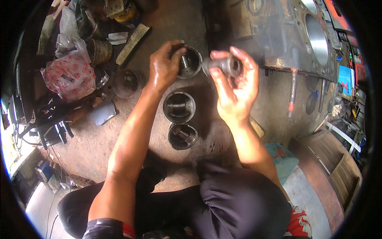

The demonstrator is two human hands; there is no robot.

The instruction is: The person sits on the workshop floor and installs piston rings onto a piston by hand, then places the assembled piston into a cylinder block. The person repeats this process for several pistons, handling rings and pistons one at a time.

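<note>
Three open-ended metal pistons stand in a row on the stained floor before me. My left hand (pixel 162 67) is at the far piston (pixel 199 63), its fingers and thumb closed over the left rim. Raised to the right of that piston, my right hand (pixel 239 89) grips a short, thick, hollow metal pin (pixel 229 67) between thumb and fingers. The hole in the pin's right end shows; its left end is blurred. Cross pins are visible inside the middle piston (pixel 193 108) and the near piston (pixel 194 139), which stand close together.
An engine block (pixel 274 47) with large bores fills the far right. To the left are a round metal bowl (pixel 121 85), a patterned plastic bag (pixel 69 77), a wooden strip (pixel 133 44) and a ribbed canister (pixel 97 51). A wooden tray (pixel 338 167) lies at the right.
</note>
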